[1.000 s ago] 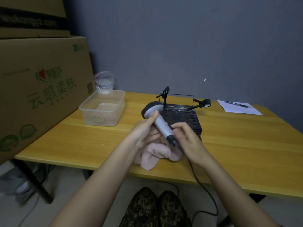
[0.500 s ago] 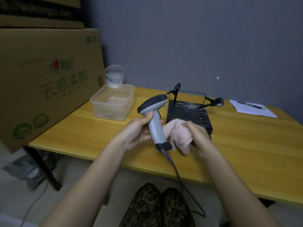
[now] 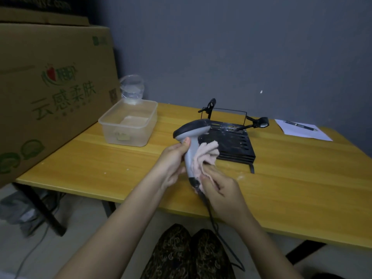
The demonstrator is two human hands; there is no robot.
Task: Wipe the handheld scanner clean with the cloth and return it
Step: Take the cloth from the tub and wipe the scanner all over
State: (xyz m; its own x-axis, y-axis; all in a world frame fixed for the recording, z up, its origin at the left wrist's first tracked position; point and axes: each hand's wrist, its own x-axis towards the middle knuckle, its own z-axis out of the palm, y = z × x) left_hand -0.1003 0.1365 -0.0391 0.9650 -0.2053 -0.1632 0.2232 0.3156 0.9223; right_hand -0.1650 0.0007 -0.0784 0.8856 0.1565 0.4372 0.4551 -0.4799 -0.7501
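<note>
the left hand (image 3: 173,160) has its grip closed round the upper part of the scanner (image 3: 191,137) handle, thumb up near the neck just under the dark head, so the scanner is held off the table (image 3: 291,188) in front of the person, above its near edge. the right hand (image 3: 219,190) grips the pink cloth (image 3: 203,158), pinched and pressed against the right side of the handle, with the loose end of the cloth standing up toward the head. the scanner's long axis runs nearly upright, leaning a little away, head at the top pointing right toward the black stand (image 3: 231,141) and the dark butt end at the bottom, where the cable (image 3: 211,216) leaves and drops past the table edge toward the lap. the wipe turns on that axis: the cloth lies to the right of the holding grip and low on the handle, so the stroke would seem to run up or down along it, and the right hand is the nearer one to the stand for the return. the butt end is half covered by the cloth and the right fingers, the scan window faces away and cannot be seen, and whether any dirt is left on the grey shell is probably too fine to make out in this dim, soft view.
</note>
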